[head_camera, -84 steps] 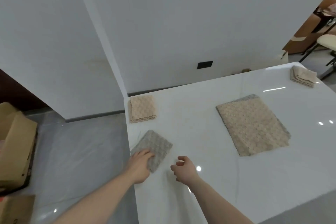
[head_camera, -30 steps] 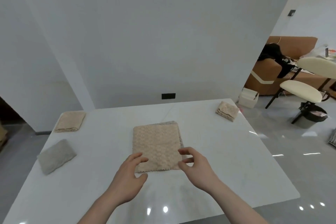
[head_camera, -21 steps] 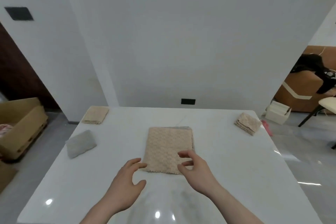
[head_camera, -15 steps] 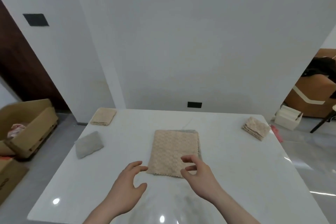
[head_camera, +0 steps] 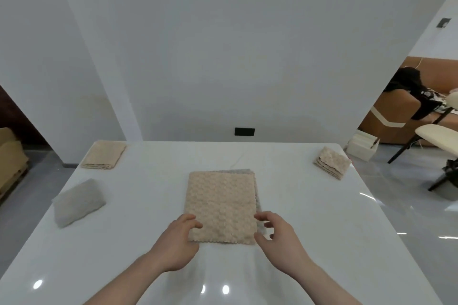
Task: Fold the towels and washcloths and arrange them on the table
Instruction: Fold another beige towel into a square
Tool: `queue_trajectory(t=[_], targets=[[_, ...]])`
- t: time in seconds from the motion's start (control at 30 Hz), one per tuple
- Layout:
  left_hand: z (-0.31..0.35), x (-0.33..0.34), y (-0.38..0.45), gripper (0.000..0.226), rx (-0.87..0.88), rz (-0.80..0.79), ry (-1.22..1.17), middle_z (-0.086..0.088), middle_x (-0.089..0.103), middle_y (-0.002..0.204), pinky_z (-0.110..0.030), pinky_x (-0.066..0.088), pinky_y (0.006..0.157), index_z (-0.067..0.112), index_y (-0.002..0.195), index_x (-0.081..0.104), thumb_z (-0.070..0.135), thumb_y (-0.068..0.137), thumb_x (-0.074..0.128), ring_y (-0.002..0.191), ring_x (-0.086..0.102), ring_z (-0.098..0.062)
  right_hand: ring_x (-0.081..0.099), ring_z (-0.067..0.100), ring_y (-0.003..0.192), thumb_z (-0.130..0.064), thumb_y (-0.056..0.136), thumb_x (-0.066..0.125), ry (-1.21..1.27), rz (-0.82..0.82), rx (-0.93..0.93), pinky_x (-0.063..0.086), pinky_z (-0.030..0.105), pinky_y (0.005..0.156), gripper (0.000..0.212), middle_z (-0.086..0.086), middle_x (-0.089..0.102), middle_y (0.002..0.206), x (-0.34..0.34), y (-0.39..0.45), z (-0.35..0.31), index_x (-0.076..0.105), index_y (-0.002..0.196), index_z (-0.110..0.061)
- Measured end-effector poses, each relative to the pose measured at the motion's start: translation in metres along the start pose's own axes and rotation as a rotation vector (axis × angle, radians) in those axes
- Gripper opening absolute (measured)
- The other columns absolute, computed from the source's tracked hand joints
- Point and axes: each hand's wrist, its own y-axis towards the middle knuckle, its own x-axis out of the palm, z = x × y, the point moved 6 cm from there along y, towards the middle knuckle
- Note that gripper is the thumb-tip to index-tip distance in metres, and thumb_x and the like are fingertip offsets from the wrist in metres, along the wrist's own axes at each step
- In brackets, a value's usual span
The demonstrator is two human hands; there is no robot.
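Observation:
A folded beige towel (head_camera: 220, 203) lies flat in the middle of the white table (head_camera: 309, 225), with a grey cloth edge showing under its far and right sides. My left hand (head_camera: 177, 242) rests at the towel's near left corner, its fingertips on the cloth. My right hand (head_camera: 278, 239) hovers at the near right corner with the fingers spread, holding nothing. A folded grey washcloth (head_camera: 78, 202) sits at the left edge. A folded beige cloth (head_camera: 104, 155) lies at the far left corner. Another folded beige washcloth (head_camera: 332, 162) sits at the far right corner.
A white wall stands behind the table with a black outlet (head_camera: 244, 132). A cardboard box (head_camera: 11, 158) sits on the floor at left. At right are a cream stool (head_camera: 438, 136), a brown sofa (head_camera: 396, 116) and a small white box (head_camera: 361, 147).
My left hand let go of the grey washcloth at the left edge. Both hands came to the beige towel in the middle and closed in on its near corners.

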Motion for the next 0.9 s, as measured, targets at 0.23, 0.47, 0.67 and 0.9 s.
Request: queue_trajectory(t=[0.23, 0.47, 0.67, 0.9], targets=[[-0.042, 0.067, 0.073, 0.067, -0.012, 0.014, 0.126, 0.012, 0.018, 0.164, -0.028, 0.025, 0.120, 0.034, 0.152, 0.035, 0.037, 0.087, 0.053, 0.150, 0.022, -0.015, 0.046, 0.003, 0.125, -0.034, 0.084, 0.066, -0.215, -0.083, -0.065, 0.035, 0.013, 0.098, 0.044, -0.026, 0.050, 0.128, 0.051, 0.072, 0.068, 0.055, 0.127, -0.040], [-0.096, 0.141, 0.105, 0.063, 0.145, 0.425, 0.162, 0.027, 0.026, 0.157, -0.035, 0.025, 0.121, 0.043, 0.150, 0.037, 0.057, 0.089, 0.043, 0.147, 0.024, -0.003, 0.033, -0.007, 0.129, -0.062, 0.089, 0.054, -0.417, 0.177, -0.324, 0.023, 0.021, 0.111, 0.047, -0.035, 0.038, 0.139, 0.123, 0.097, 0.159, 0.048, 0.135, -0.049], [-0.104, 0.148, 0.106, 0.058, 0.214, 0.528, 0.141, 0.033, 0.031, 0.153, -0.030, 0.024, 0.120, 0.045, 0.146, 0.044, 0.056, 0.089, 0.037, 0.144, 0.026, 0.003, 0.036, -0.012, 0.127, -0.049, 0.096, 0.056, -0.328, 0.279, -0.422, 0.027, 0.019, 0.110, 0.029, -0.040, 0.045, 0.133, 0.127, 0.103, 0.175, 0.061, 0.125, -0.050], [-0.100, 0.142, 0.095, 0.034, 0.284, 0.746, 0.128, 0.020, 0.064, 0.126, -0.029, 0.040, 0.107, 0.031, 0.120, 0.071, 0.044, 0.101, 0.045, 0.119, 0.055, -0.008, 0.055, 0.001, 0.120, -0.042, 0.094, 0.064, -0.273, 0.349, -0.460, 0.037, 0.016, 0.103, 0.023, -0.025, 0.064, 0.126, 0.122, 0.100, 0.172, 0.075, 0.113, -0.038]])
